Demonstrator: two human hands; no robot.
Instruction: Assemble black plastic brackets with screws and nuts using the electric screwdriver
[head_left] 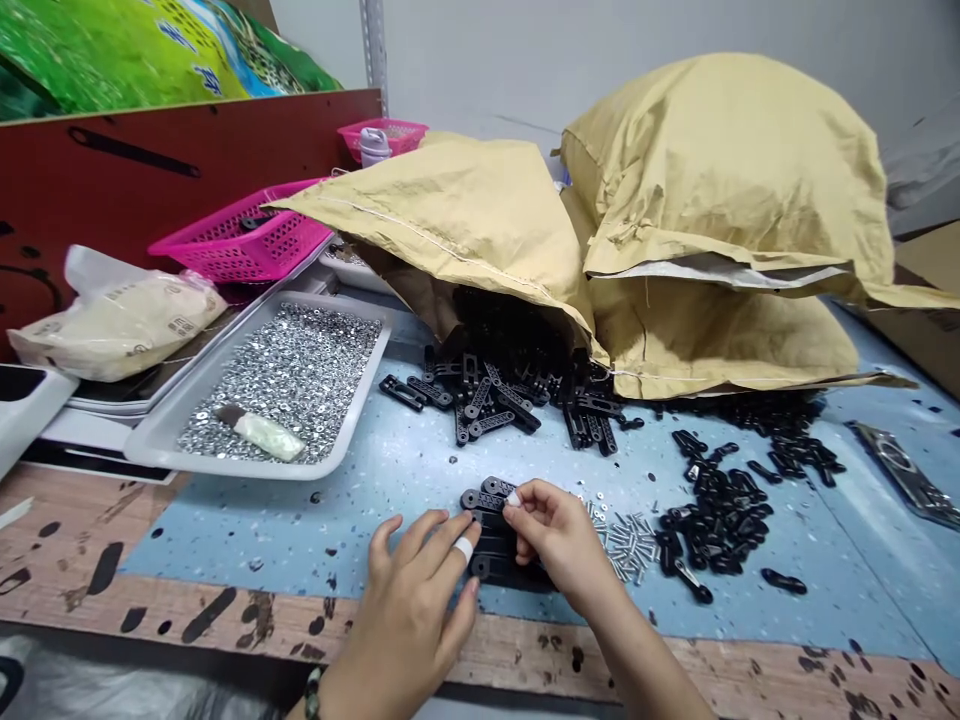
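My left hand (412, 600) lies on the blue mat with fingers stretched out, a taped fingertip touching a row of flat black plastic strips (495, 545). My right hand (551, 530) is curled over the same row, its taped finger and thumb pinched together at the top strip; what they pinch is too small to make out. Just right of it lies a small heap of silver screws (628, 545). Beyond that sits a pile of small black clips (720, 510).
A white tray (154, 440) of shiny washers stands at left with a scoop in it. Tan sacks (712, 200) spill black strips (510, 385) at the back. Pink baskets (240, 240), a plastic bag and a red board are at far left.
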